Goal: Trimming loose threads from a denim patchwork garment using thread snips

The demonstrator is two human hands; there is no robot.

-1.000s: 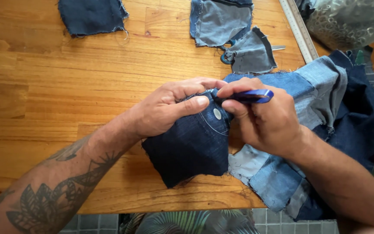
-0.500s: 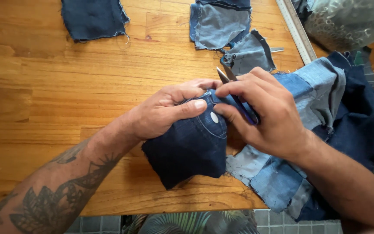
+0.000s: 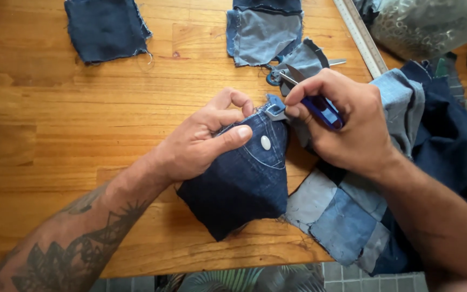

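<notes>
Your dark blue denim piece with pale curved stitching and a white snap button lies flat near the front edge of the wooden desk, one corner pointing at that edge. Its top seam is pinched and lifted off the desk. Your small blue-handled thread snips are tilted, their short metal blades pointing at that raised seam.

The left hand pinches the top edge of a dark denim piece bearing a white snap button — thumb pressed just beside the snap. The right hand holds blue-handled thread snips, its grip closed around them, at the piece's upper corner. A patchwork denim panel lies beneath on the wooden desk — denim scraps and a metal ruler lie beyond.
</notes>
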